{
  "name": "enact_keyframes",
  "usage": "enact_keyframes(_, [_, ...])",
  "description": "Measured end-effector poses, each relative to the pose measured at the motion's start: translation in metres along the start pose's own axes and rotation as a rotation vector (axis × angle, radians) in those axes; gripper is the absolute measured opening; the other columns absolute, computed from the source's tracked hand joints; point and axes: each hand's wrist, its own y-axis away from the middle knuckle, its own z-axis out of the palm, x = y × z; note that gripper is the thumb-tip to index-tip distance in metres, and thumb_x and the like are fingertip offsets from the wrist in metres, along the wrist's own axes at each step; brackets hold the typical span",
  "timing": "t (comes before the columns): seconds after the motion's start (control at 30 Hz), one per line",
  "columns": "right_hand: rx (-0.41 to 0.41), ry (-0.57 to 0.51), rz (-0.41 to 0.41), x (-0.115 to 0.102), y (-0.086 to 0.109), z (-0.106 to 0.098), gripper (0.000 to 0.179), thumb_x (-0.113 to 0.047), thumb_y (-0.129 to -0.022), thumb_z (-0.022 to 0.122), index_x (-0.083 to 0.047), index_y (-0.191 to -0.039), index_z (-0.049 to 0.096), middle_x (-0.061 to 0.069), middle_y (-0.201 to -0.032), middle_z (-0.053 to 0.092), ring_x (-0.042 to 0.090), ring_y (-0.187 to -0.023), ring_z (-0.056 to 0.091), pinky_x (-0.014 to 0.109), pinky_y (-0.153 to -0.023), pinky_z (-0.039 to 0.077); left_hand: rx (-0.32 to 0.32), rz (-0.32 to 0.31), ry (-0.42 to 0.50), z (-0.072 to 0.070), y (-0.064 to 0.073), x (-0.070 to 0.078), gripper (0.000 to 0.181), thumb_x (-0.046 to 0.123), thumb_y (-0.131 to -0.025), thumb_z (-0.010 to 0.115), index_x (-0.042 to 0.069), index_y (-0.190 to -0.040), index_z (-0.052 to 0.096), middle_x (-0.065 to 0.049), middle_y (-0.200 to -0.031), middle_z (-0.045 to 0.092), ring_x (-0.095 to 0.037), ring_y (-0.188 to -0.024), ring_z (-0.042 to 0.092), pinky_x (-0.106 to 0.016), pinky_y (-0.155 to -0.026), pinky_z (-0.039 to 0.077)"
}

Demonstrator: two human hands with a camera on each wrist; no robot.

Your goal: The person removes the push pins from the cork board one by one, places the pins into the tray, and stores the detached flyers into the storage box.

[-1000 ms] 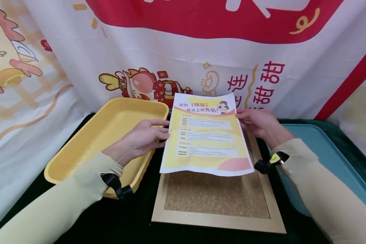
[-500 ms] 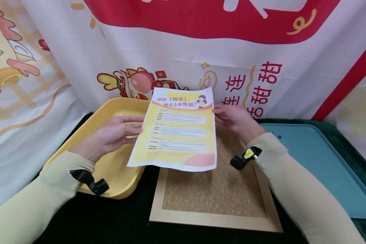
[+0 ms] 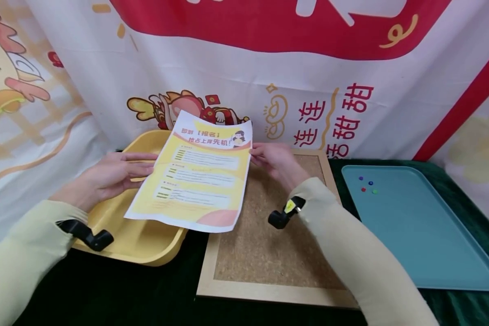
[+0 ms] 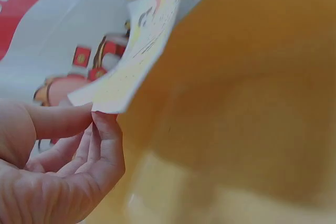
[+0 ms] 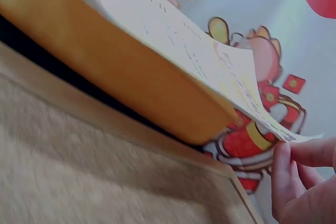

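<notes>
A yellow printed flyer hangs in the air between my two hands, tilted, over the right side of the yellow tray and the left part of the cork board. My left hand pinches its left edge between thumb and fingers; the left wrist view shows that pinch close up. At the flyer's upper right edge, my right hand pinches the paper between thumb and forefinger, as the right wrist view also shows. The cork board lies flat in its light wooden frame, partly covered by the flyer and right arm.
A blue tray lies at the right, with several small coloured push pins near its upper left corner. Dark green cloth covers the table. A printed white and red banner hangs behind.
Both hands have carried the flyer leftward, from over the cork board to over the yellow tray. More of the cork board and the blue tray with its pins now shows.
</notes>
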Motion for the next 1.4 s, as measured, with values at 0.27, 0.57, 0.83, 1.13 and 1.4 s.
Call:
enact_keyframes(0.27, [-0.004,-0.038,-0.025,0.008,0.003,0.033,0.037,0.010,-0.094,0.070,-0.002,-0.129,0.074,0.018,-0.130,0.076,0.022,-0.100,0.080,0.029,-0.092,0.063,0.003,-0.027,-0.025,-0.039,0.007,0.000,0.034,0.002,-0.106,0.060,0.031,-0.105,0.078,0.008,-0.104,0.082,-0.006,-0.095,0.077,-0.027,-0.081,0.064])
enact_keyframes(0.57, [-0.026,-0.027,-0.033,0.019,0.008,0.057,0.026,0.006,-0.096,0.072,-0.002,-0.120,0.077,0.015,-0.120,0.078,0.017,-0.089,0.077,0.034,-0.098,0.062,0.020,-0.064,-0.110,-0.067,0.009,-0.002,0.036,0.003,-0.106,0.061,0.034,-0.106,0.079,0.010,-0.106,0.082,-0.010,-0.096,0.078,-0.029,-0.082,0.065])
enact_keyframes(0.83, [0.071,0.190,-0.111,0.027,0.015,0.079,0.013,-0.002,-0.095,0.078,-0.008,-0.106,0.082,0.009,-0.111,0.076,0.018,-0.088,0.074,0.035,-0.092,0.064,0.045,-0.102,-0.266,-0.079,0.012,-0.004,0.034,0.009,-0.107,0.063,0.041,-0.104,0.073,0.015,-0.102,0.080,-0.003,-0.097,0.076,-0.025,-0.085,0.063])
enact_keyframes(1.13, [0.141,0.456,-0.297,0.039,0.018,0.089,0.005,-0.008,-0.093,0.081,-0.009,-0.097,0.083,0.007,-0.099,0.076,0.020,-0.088,0.070,0.028,-0.071,0.059,0.069,-0.124,-0.457,-0.070,0.008,-0.010,0.065,0.007,-0.106,0.063,-0.005,-0.162,0.032,0.015,-0.100,0.076,-0.002,-0.094,0.074,-0.024,-0.085,0.063])
enact_keyframes(1.4, [0.138,0.638,-0.437,0.046,0.021,0.098,0.004,-0.010,-0.097,0.076,-0.010,-0.101,0.078,0.005,-0.095,0.073,0.017,-0.083,0.066,0.027,-0.072,0.061,0.072,-0.154,-0.453,-0.066,0.008,-0.009,0.072,0.005,-0.106,0.062,-0.007,-0.165,0.022,0.013,-0.099,0.075,-0.002,-0.092,0.074,-0.024,-0.085,0.063])
